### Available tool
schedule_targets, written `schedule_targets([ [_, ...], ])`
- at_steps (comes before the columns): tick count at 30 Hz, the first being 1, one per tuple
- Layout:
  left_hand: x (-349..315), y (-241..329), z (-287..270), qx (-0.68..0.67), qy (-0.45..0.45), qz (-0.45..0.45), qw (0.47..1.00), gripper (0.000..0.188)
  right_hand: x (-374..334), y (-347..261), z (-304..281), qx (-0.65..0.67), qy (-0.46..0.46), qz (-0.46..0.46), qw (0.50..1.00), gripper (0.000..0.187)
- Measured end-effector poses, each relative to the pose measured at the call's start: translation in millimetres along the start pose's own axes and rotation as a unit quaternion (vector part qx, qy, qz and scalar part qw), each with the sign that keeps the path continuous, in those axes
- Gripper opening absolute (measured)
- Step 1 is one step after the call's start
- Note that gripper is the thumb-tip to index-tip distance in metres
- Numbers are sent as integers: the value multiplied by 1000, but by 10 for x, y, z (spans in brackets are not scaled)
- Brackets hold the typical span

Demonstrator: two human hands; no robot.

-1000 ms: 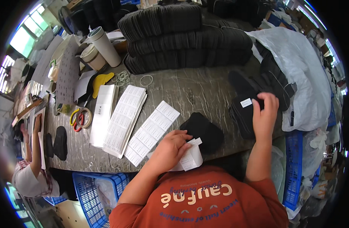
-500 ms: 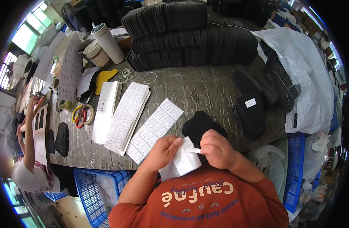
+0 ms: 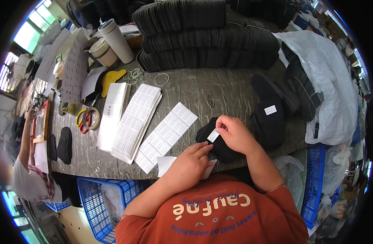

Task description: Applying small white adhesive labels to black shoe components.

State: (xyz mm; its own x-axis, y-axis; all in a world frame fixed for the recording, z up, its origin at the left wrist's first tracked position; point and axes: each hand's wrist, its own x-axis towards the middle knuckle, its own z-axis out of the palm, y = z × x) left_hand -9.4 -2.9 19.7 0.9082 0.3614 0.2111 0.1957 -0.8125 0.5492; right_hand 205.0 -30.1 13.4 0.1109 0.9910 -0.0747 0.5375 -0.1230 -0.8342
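My right hand pinches one end of a small white label, which lies against a black insole near the table's front edge. My left hand is curled over a white label sheet that sticks out on both sides of it. Its foremost fingertips reach the insole's near edge, just below the label. A printed strip of labels lies flat to the left of the insole. Farther right is a pile of black insoles, the top one bearing a white label.
Folded label sheets, scissors and a tape roll lie left. Long rows of black insoles fill the back, beside a white tumbler. A blue basket stands below the table; a co-worker is at far left.
My right hand has peeled a label from the sheet and carried it up onto the black insole. My left hand has shifted, with the sheet now mostly under it.
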Motion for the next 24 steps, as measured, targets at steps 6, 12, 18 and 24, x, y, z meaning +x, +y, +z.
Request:
schedule_targets([
  [6, 4, -12, 14, 2, -1, 2, 1000, 18, 16, -42, 14, -29, 3, 4, 1000, 8],
  [12, 86, -8, 44, 19, 6, 0, 1000, 18, 13, -17, 39, -49, 28, -28, 998, 7],
  [18, 191, 10, 88, 97, -9, 14, 995, 20, -7, -2, 111, -48, 62, -18, 997, 12],
  [24, 270, 8, 99, 127, -31, -10, 991, 21, 8, 52, 178, -156, 185, -73, 967, 19],
])
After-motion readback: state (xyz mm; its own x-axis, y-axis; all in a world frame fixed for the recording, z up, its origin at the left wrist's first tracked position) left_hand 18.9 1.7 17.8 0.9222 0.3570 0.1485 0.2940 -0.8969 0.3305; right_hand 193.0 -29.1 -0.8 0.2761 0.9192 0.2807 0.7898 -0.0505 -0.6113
